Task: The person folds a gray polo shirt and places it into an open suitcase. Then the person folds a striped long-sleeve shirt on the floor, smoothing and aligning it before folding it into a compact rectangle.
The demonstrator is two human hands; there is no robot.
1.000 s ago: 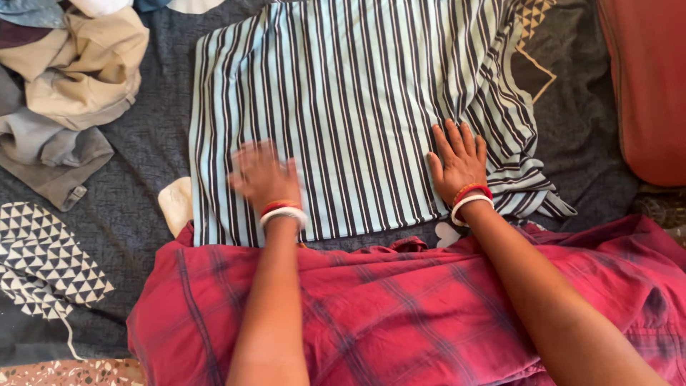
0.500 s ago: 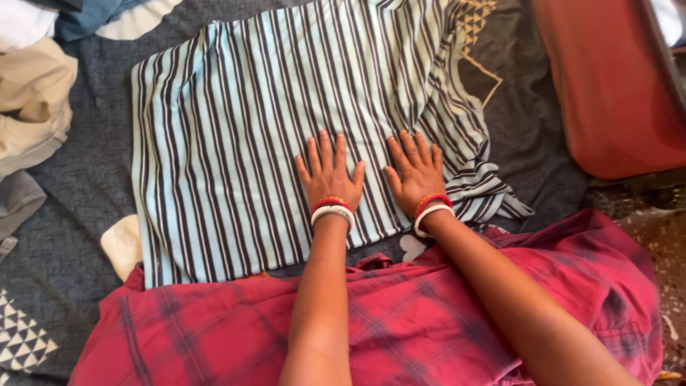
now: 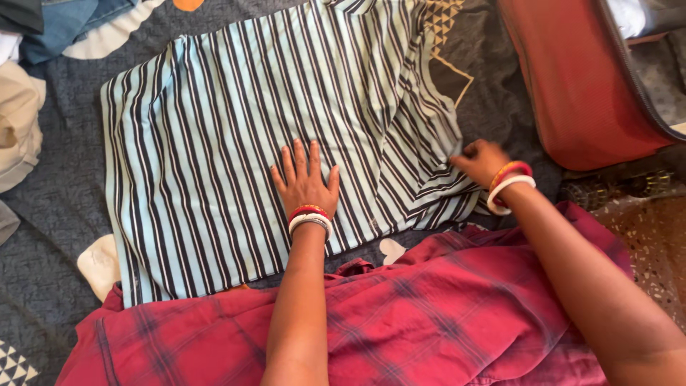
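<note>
A light blue shirt with dark stripes lies spread flat on a dark grey patterned bedsheet. My left hand rests flat on the shirt's middle, fingers apart, with red and white bangles at the wrist. My right hand is at the shirt's right edge, fingers pinched on the crumpled striped sleeve. A red plaid garment lies below the shirt, under both my forearms.
A red-orange suitcase lies open at the upper right. Beige clothes and blue garments are heaped at the upper left. A speckled floor shows at the right.
My right hand has left the shirt's middle, gone right and pinched the sleeve at the edge. My left hand slid slightly left while staying flat. The camera view shifted right.
</note>
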